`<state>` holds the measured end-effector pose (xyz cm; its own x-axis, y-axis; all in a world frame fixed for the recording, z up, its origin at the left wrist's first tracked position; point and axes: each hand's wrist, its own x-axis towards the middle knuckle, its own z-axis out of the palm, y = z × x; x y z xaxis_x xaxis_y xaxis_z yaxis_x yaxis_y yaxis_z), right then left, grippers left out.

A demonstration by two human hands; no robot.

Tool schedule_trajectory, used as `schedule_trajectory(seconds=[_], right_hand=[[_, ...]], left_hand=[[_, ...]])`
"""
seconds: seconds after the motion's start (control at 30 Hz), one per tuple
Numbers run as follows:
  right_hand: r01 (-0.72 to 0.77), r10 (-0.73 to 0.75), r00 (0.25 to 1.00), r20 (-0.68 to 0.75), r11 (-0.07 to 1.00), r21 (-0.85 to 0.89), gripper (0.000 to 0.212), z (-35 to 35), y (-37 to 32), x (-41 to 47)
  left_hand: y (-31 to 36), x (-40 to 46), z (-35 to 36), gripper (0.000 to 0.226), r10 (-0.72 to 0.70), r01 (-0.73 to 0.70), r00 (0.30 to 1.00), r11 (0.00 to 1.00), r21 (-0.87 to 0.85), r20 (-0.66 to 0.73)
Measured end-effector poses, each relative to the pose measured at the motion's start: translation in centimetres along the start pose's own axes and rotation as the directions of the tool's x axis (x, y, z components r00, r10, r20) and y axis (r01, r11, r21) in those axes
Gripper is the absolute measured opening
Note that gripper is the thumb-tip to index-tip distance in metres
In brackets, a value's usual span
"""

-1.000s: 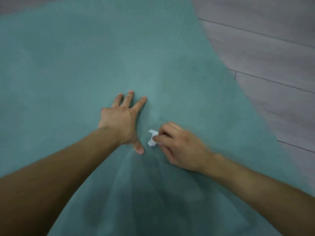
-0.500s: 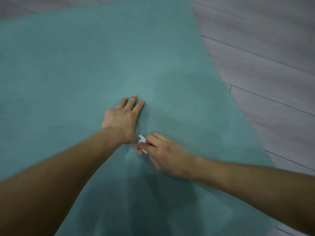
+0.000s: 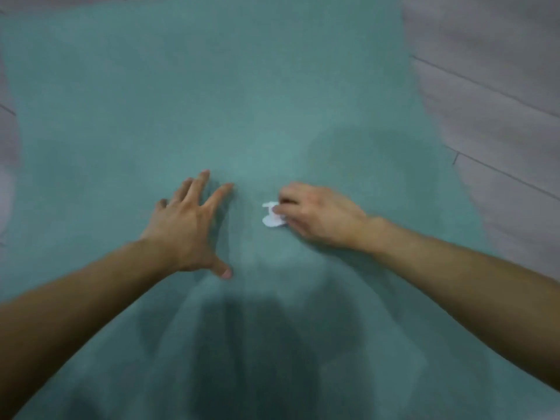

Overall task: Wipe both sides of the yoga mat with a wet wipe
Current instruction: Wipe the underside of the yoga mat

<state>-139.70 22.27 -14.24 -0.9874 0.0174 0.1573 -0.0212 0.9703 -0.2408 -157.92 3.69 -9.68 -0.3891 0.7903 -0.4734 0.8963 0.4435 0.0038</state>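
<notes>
A teal yoga mat lies flat on the floor and fills most of the head view. My left hand presses flat on the mat near the centre, fingers spread, holding nothing. To its right, my right hand pinches a small crumpled white wet wipe against the mat surface. Only the wipe's left end shows beyond my fingertips. A darker shadow covers the near part of the mat.
Grey wood-plank floor borders the mat's right edge. A thin strip of the same floor shows along the left edge.
My right hand has slid the wipe to the right, away from my left thumb. The view has shifted so both mat edges now show.
</notes>
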Motion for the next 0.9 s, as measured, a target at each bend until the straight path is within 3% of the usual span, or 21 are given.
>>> schedule_trajectory(seconds=[0.03,0.07,0.13,0.17,0.2,0.23,0.27,0.33,0.4,0.43,0.5,0.57,0.6,0.63,0.67,0.7,0.77,0.83,0.87,0.9], right_hand=[[-0.141,0.138,0.986,-0.096,0.99,-0.027,0.047,-0.2,2.6,0.5],[-0.346,0.332,0.922,-0.197,0.938,-0.039,0.046,-0.5,5.4,0.9],[-0.706,0.676,0.671,-0.304,0.708,0.018,0.036,-1.2,9.3,1.3],[-0.778,0.75,0.581,-0.316,0.626,0.055,0.031,-1.1,9.3,1.7],[-0.783,0.761,0.57,-0.31,0.617,0.073,0.027,-0.6,8.0,2.3],[-0.726,0.718,0.634,-0.286,0.68,0.099,0.024,0.0,5.4,2.9],[-0.603,0.618,0.746,-0.247,0.785,0.144,0.02,0.8,2.0,3.2],[-0.19,0.228,0.962,-0.149,0.954,0.23,0.013,2.3,-5.2,2.4],[0.084,-0.072,0.995,-0.062,0.974,0.212,0.014,2.0,-7.2,1.8],[0.079,-0.072,0.996,-0.049,0.982,0.169,0.017,1.4,-5.6,2.0],[-0.212,0.224,0.963,-0.152,0.973,0.088,0.035,0.4,0.8,2.7],[-0.608,0.602,0.767,-0.222,0.792,0.045,0.049,-1.3,7.0,2.9],[-0.734,0.721,0.654,-0.228,0.678,0.038,0.044,-1.9,8.4,2.9],[-0.775,0.76,0.609,-0.227,0.631,0.038,0.035,-1.7,8.0,3.2],[-0.747,0.738,0.644,-0.203,0.664,0.043,0.027,-1.1,5.7,3.8],[-0.653,0.656,0.738,-0.162,0.753,0.074,0.021,-0.1,2.1,4.3],[-0.317,0.337,0.94,-0.062,0.924,0.216,0.02,1.7,-5.9,4.2],[-0.039,0.03,0.998,0.051,0.98,0.195,0.029,2.5,-9.4,3.7],[0.009,-0.016,0.999,0.052,0.992,0.125,0.031,2.0,-8.2,4.1],[-0.067,0.067,0.998,0.008,0.997,0.043,0.031,1.4,-5.7,4.5]], left_hand=[[-1.0,-0.2,0.3,0.168,-0.009,0.009,0.999,1.0,0.001,0.037],[-1.7,-0.3,0.6,0.168,-0.024,0.025,0.998,1.0,-0.011,0.061],[-2.0,-0.1,1.0,0.17,-0.048,0.049,0.996,0.998,-0.026,0.071],[-1.9,0.0,1.0,0.171,-0.048,0.05,0.996,0.998,-0.026,0.07],[-1.7,0.1,0.9,0.171,-0.046,0.047,0.997,0.999,-0.021,0.067],[-1.6,0.2,0.8,0.171,-0.041,0.042,0.997,0.999,-0.012,0.063],[-1.6,0.1,0.7,0.169,-0.037,0.037,0.998,0.999,0.001,0.057],[-1.9,-0.1,0.7,0.167,-0.027,0.025,0.999,0.999,0.041,0.038],[-2.0,-0.3,0.7,0.165,-0.008,0.007,1.0,0.997,0.082,0.022],[-2.0,-0.2,0.7,0.165,-0.001,0.0,1.0,0.996,0.088,0.016],[-2.0,0.0,0.6,0.165,0.007,-0.007,1.0,0.997,0.077,0.004],[-2.0,0.2,0.3,0.165,0.011,-0.011,1.0,0.999,0.046,0.007],[-2.0,0.1,0.3,0.165,0.015,-0.015,1.0,0.999,0.041,0.012],[-2.0,0.0,0.2,0.165,0.024,-0.025,0.999,0.998,0.05,0.021],[-2.1,-0.1,0.1,0.165,0.036,-0.039,0.999,0.997,0.063,0.034],[-2.3,-0.2,-0.1,0.164,0.048,-0.052,0.998,0.996,0.077,0.047],[-3.2,-0.3,-0.6,0.163,0.087,-0.095,0.994,0.987,0.132,0.067],[-4.6,0.0,-1.4,0.163,0.158,-0.17,0.985,0.963,0.21,0.076],[-5.3,0.1,-1.6,0.162,0.196,-0.212,0.977,0.946,0.245,0.087],[-5.9,0.3,-1.6,0.161,0.228,-0.243,0.97,0.93,0.276,0.086]])
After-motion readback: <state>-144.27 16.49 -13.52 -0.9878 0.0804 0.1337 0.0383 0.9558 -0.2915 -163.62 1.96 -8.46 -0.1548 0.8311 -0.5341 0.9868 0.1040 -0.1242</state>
